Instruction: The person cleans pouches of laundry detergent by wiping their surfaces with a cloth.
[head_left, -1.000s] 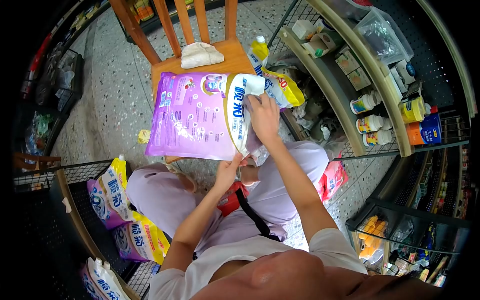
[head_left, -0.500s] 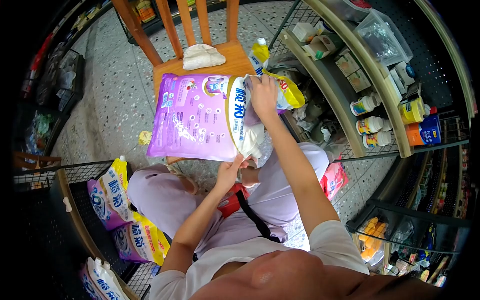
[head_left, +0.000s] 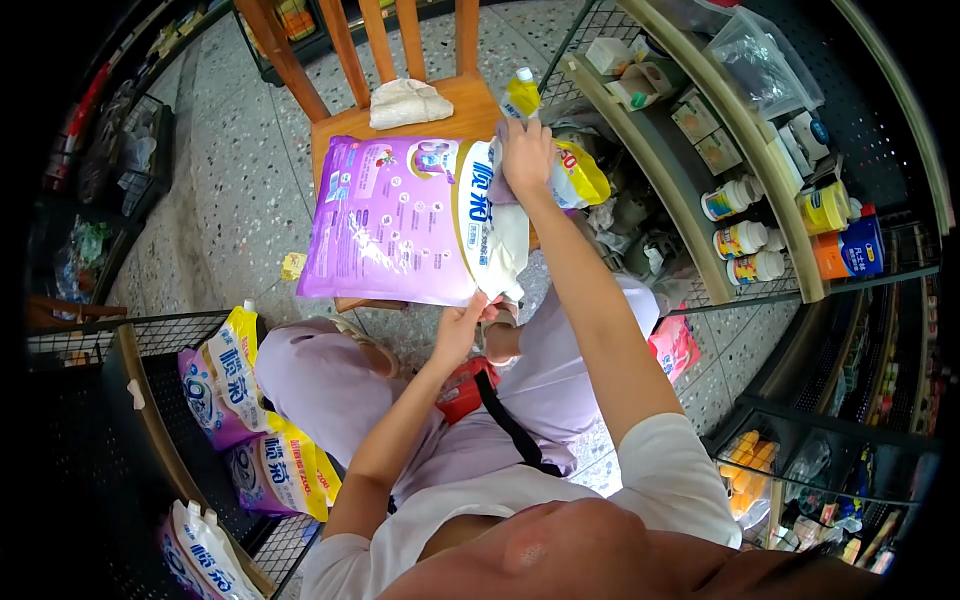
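A purple and white laundry detergent pouch [head_left: 385, 225] lies flat on the wooden chair [head_left: 462, 98], its white end towards the right. My left hand [head_left: 462, 328] pinches the near corner of that pouch, beside its white spout. Over the white end, my right hand [head_left: 527, 158] presses a greyish cloth [head_left: 508, 190] against the pouch, fingers bent round it. Just right of this hand a yellow-ended pouch [head_left: 582, 178] sticks out, partly hidden. Behind it a yellow pouch with a white cap [head_left: 521, 95] stands by the chair. A crumpled white cloth [head_left: 411, 104] rests on the seat.
More detergent pouches [head_left: 222, 375] stand on a low shelf at the left. At the right, a shelf [head_left: 650, 165] holds boxes and several white bottles [head_left: 740, 240]. A red bag [head_left: 463, 390] is between my legs, and a pink package [head_left: 675, 348] sits beside my knee.
My right hand has slid with the cloth along the pouch's white end, away from my body. My left hand keeps its pinch on the corner. The view has shifted slightly.
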